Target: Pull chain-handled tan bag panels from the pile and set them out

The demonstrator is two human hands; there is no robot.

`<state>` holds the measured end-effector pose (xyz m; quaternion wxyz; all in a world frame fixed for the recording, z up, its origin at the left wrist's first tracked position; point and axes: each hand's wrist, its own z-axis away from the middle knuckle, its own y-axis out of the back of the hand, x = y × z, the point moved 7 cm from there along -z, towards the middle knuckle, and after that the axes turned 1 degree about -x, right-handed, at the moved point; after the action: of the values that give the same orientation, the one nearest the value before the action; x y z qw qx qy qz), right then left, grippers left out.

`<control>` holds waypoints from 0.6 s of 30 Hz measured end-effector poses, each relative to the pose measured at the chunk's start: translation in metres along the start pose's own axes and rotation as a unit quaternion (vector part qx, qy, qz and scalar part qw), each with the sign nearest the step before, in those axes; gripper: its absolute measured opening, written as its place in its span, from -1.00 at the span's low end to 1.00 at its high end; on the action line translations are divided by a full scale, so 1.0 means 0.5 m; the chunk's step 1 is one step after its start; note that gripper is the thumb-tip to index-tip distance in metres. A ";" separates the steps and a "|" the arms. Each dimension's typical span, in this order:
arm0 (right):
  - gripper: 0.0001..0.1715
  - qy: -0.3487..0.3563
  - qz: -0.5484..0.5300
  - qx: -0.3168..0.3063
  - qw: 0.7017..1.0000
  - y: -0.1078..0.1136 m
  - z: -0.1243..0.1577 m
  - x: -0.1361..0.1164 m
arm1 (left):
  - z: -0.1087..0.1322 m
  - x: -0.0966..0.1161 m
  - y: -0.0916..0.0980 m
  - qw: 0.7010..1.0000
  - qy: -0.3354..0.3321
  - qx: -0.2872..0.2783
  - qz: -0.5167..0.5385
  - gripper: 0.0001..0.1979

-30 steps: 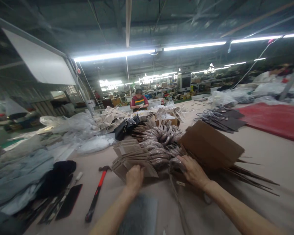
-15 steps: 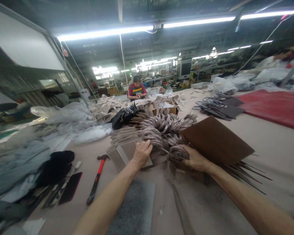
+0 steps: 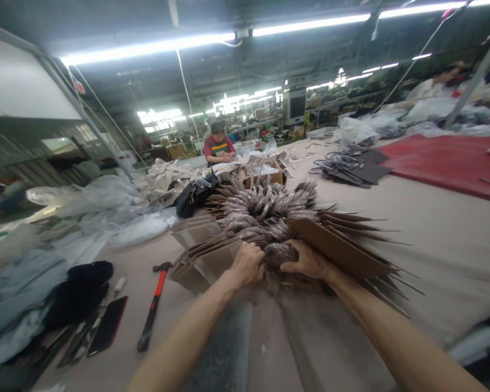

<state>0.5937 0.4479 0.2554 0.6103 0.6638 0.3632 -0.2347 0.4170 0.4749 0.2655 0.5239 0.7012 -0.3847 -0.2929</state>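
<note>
Brown flat panels (image 3: pixel 343 247) with plastic-wrapped handles (image 3: pixel 265 196) lie fanned in a big cluster in front of me. My left hand (image 3: pixel 249 264) is closed in a fist at the near side, beside the lighter panels (image 3: pixel 214 267); what its fingers hold is hidden. Right of it, my right hand (image 3: pixel 308 260) curls over a wrapped handle bundle (image 3: pixel 281 254), thumb towards the left hand. A brown strap (image 3: pixel 292 332) trails from between the hands towards me, blurred.
A red-handled hammer (image 3: pixel 155 305), a dark phone (image 3: pixel 108 325) and dark cloth (image 3: pixel 81 288) lie to the left. Behind are a black bag (image 3: pixel 191 197), clear plastic (image 3: pixel 106 201) and a seated person (image 3: pixel 219 146). Grey handled panels (image 3: pixel 357 166) and a red sheet (image 3: pixel 445 160) lie right.
My left hand has come closer to my right, beside the wrapped handles. The large brown panel on the right has tipped lower, and the left panels now stand bunched. The view has shifted slightly.
</note>
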 end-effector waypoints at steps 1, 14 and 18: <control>-0.27 -0.002 0.011 0.006 1.000 0.001 0.000 0.000 | 0.002 -0.005 0.006 1.000 -0.014 0.001 0.006 -0.88; -0.62 0.014 0.071 0.038 0.997 0.055 -0.006 0.006 | 0.179 -0.170 0.076 0.993 -0.045 0.004 0.108 -0.57; -0.67 0.030 0.128 0.055 0.990 0.011 0.030 -0.012 | 0.199 -0.126 0.045 0.995 -0.087 0.041 0.019 -0.59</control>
<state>0.5962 0.4322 0.2614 0.5869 0.7439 0.2800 -0.1543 0.2971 0.4738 0.2597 0.4649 0.6863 -0.4541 -0.3267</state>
